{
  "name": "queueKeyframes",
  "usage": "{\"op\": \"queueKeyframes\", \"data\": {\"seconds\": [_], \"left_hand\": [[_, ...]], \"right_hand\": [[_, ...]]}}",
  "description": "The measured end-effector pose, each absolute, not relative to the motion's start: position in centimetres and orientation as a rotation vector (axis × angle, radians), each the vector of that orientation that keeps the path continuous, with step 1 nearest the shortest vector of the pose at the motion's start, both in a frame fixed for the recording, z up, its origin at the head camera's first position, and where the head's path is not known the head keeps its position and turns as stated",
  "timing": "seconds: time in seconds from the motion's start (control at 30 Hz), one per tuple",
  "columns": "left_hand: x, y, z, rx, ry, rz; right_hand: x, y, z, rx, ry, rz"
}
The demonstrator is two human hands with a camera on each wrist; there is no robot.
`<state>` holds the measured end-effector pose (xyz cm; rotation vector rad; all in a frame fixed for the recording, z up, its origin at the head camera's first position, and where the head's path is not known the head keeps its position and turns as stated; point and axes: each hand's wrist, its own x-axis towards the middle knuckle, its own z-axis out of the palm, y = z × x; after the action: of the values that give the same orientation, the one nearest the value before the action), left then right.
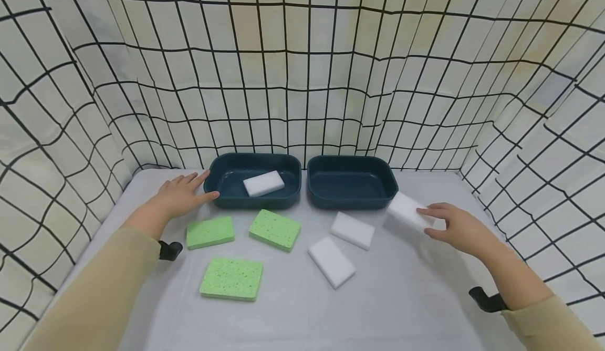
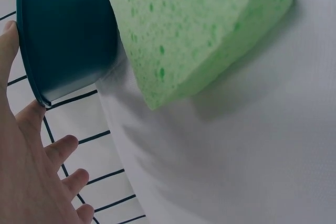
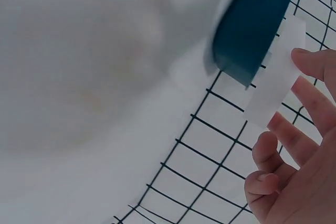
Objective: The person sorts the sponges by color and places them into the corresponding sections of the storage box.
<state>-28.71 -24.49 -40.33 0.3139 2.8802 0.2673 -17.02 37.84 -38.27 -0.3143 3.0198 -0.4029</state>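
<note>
My left hand is spread at the left end of the left dark teal bin, thumb and index fingertips at its rim. In the left wrist view, the other fingers of that hand extend past the bin. My right hand pinches a white sponge by its right end, thumb against fingertips. This sponge is held up beside the right bin, its far corner overlapping the bin's right end in the head view. Another white sponge lies inside the left bin.
Three green sponges, one left, one centre and one nearer, lie on the white cloth. Two white sponges lie right of them, the nearer one slanted. Black wire mesh surrounds the back and sides.
</note>
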Motion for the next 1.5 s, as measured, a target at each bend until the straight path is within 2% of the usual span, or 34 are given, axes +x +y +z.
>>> {"op": "queueKeyframes", "data": {"seconds": [0.43, 0.63, 1.13, 1.5], "left_hand": [[-28.5, -24.4, -40.3, 0.316, 2.887, 0.269], [-28.5, -24.7, -40.4, 0.31, 2.887, 0.278], [-28.6, -24.8, -40.7, 0.328, 2.905, 0.311], [-28.5, -24.9, -40.7, 0.308, 2.898, 0.325]], "right_hand": [[-18.3, 35.7, -35.3, -0.309, 3.012, -0.366], [-20.4, 32.9, -34.5, -0.43, 3.002, -0.38], [-27.4, 21.4, -33.8, -0.662, 2.885, -0.303], [-30.7, 13.4, -33.5, -0.77, 2.77, -0.291]]}}
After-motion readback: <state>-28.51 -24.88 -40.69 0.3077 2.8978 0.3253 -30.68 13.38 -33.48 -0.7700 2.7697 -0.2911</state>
